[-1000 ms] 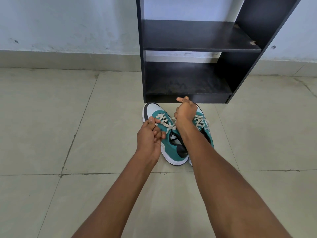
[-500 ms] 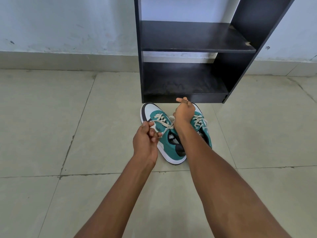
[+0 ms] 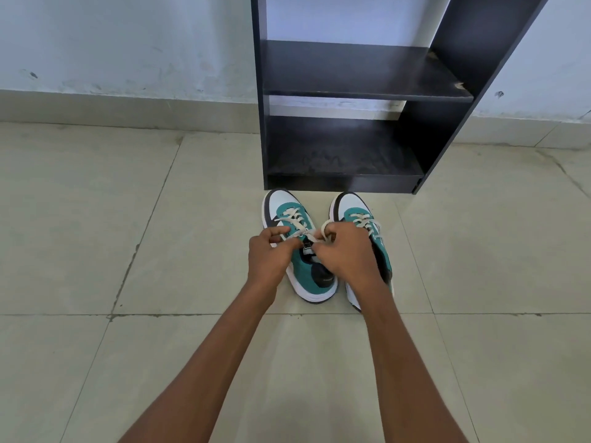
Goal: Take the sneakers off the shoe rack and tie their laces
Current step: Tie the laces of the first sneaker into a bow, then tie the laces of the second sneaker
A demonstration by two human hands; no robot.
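Note:
Two teal, white and black sneakers stand side by side on the tiled floor just in front of the black shoe rack [image 3: 351, 148], toes toward it. Over the left sneaker [image 3: 307, 273], my left hand [image 3: 270, 255] pinches one end of its cream lace [image 3: 295, 233]. My right hand [image 3: 347, 254] grips the other end of that lace, with a loop showing above its knuckles. The two hands nearly touch over the tongue. My right hand and forearm cover much of the right sneaker [image 3: 355, 212]; its laces lie along its top.
The rack has two bare dark shelves and stands against a pale wall with a tiled skirting [image 3: 128, 110]. Large beige floor tiles [image 3: 96, 235] spread out on both sides of the shoes.
My right hand has come down from near the rack's base to the left sneaker's tongue. Both hands have drawn together on the lace, and the right sneaker's toe has come into view.

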